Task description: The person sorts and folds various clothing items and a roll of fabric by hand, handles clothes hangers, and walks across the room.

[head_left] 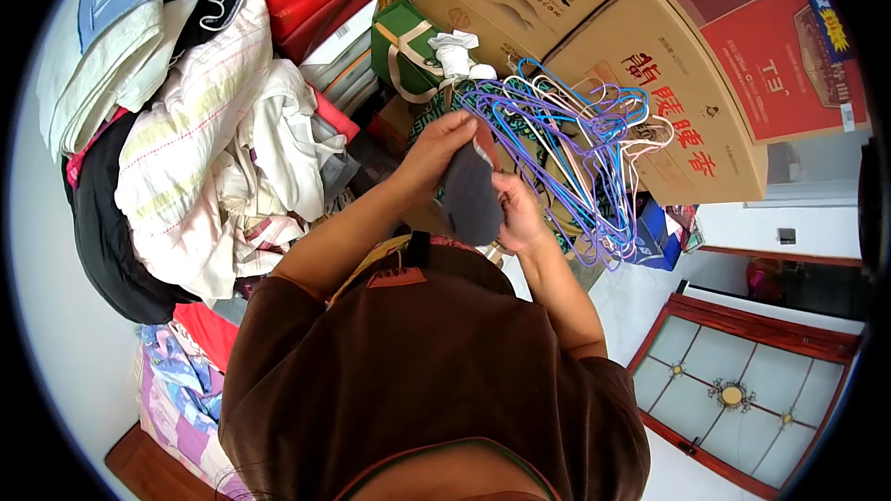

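In front of my chest, both hands hold a dark grey flat piece of cloth with a reddish-brown and whitish part at its upper end. My left hand pinches it near the top. Fingers and thumb of my right hand close on its right edge. The kind of cloth item does not show clearly. Just beyond my right hand lies a heap of purple, blue and pale hangers, on dark green patterned fabric.
Piled clothes and bedding rise at the left. A green bag with white cloth stands ahead. Big cardboard boxes line the far side. At the lower right is a red-framed glass door.
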{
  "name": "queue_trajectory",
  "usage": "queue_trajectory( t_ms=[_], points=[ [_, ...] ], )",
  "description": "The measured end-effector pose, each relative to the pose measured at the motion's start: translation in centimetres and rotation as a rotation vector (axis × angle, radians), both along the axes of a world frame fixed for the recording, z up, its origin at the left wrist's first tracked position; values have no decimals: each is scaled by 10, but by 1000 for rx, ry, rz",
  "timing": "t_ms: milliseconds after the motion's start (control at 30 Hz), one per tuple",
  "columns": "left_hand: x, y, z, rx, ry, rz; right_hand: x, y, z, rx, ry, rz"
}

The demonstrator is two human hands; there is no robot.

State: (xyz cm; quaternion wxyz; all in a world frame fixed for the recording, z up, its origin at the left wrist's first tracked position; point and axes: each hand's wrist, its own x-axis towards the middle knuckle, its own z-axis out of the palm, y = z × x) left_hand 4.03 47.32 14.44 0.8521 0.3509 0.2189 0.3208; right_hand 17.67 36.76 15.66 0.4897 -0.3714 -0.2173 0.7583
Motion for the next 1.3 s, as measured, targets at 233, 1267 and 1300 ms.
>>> queue_trajectory(
  t_ms=[233, 1267, 1300],
  points=[
    [-8, -7, -2, 40, 75, -89, -15, 8, 11, -138, 167, -143],
    [37, 272, -265, 1319, 1137, 168, 26, -72, -22, -58, -238, -474],
    [34, 271, -265, 1144, 975, 163, 26, -75, -23, -70, -243, -485]
  ],
)
